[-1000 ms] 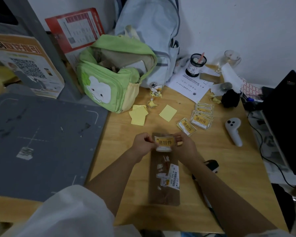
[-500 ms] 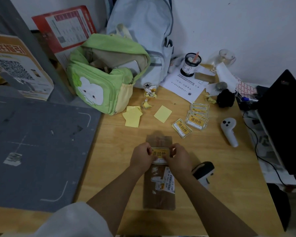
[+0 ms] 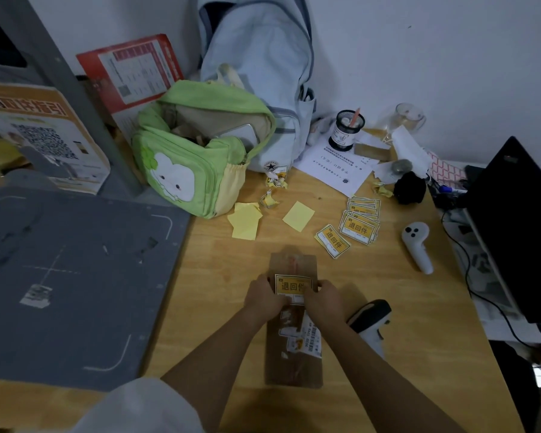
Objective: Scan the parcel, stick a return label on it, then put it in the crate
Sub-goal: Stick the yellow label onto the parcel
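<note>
With my left hand (image 3: 264, 296) and right hand (image 3: 324, 296) pinching the label (image 3: 293, 285) on the parcel (image 3: 294, 364), I should lay it flat, pressing outward.

A green backpack (image 3: 197, 157) with a white cartoon face is seen open at the back of a wooden desk (image 3: 419, 323), with a pale blue backpack (image 3: 263, 73) propped behind it against the wall. Blank yellow sticky notes (image 3: 245, 220) are scattered in front of it. A white controller (image 3: 416, 245) is laid to the right, near a black laptop (image 3: 519, 226).
</note>
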